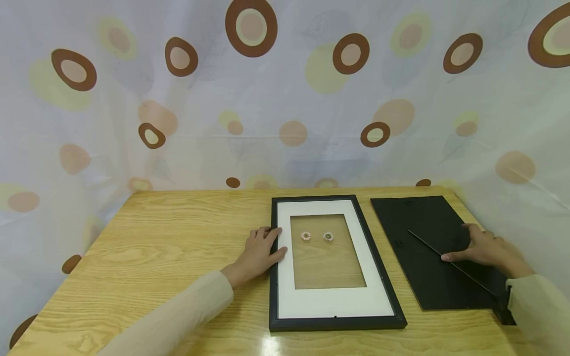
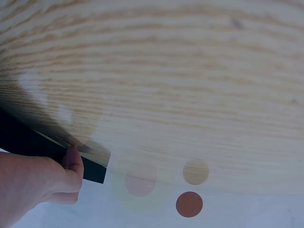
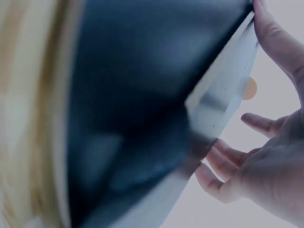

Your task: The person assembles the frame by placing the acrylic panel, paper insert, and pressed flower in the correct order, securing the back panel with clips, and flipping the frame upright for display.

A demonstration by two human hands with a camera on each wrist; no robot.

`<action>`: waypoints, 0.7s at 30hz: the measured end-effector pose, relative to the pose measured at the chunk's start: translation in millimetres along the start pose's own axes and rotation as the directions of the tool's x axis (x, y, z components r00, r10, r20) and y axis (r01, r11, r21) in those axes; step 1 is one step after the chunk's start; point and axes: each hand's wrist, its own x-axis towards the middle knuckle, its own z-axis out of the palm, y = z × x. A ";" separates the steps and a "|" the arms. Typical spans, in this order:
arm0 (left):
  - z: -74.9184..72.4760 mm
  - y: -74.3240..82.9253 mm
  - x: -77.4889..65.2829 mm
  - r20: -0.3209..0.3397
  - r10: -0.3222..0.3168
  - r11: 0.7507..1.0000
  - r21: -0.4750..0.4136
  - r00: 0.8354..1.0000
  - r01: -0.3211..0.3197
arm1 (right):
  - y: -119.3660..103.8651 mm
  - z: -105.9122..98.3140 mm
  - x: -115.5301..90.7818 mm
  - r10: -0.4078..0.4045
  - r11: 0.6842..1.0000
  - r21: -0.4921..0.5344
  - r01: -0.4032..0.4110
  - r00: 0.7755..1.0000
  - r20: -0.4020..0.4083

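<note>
A black picture frame (image 1: 338, 324) with a white mat (image 1: 329, 304) lies flat on the table. Two small flower ornaments, one pinkish (image 1: 305, 236) and one paler (image 1: 328, 236), show in the mat's opening. My left hand (image 1: 256, 254) grips the frame's left side, thumb over the border and fingers along its outer edge. To the right lies a black backing board (image 1: 401, 217) with a hinged stand (image 1: 425, 241) on it. My right hand (image 1: 490, 249) holds the board at its right edge, thumb at the stand's edge; fingers (image 3: 223, 164) curl by the board's rim.
The wooden table (image 1: 169, 237) extends left of the frame. A narrow strip of it separates frame and board. A pale curtain (image 1: 267, 94) with brown and yellow ovals hangs behind the table and down both sides.
</note>
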 end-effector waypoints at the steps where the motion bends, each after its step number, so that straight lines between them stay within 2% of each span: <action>1: 0.3 -0.3 0.6 0.008 -0.012 1.000 -0.007 1.000 0.012 | -0.1 0.6 0.1 0.001 1.000 0.001 -0.001 1.000 -0.013; 6: 1.3 -1.0 2.0 0.023 -0.038 0.999 0.011 0.999 0.038 | -0.8 1.2 -0.1 0.019 0.999 0.050 -0.018 1.000 -0.015; 14: 1.9 -1.7 1.4 0.023 -0.034 0.999 0.008 0.999 0.033 | -3.7 0.7 -1.4 0.032 0.995 0.092 -0.031 0.999 -0.013; 21: 1.1 -0.9 1.6 0.018 -0.027 1.000 0.010 0.999 0.027 | -2.6 -2.4 0.1 0.017 0.992 0.126 -0.021 0.999 0.032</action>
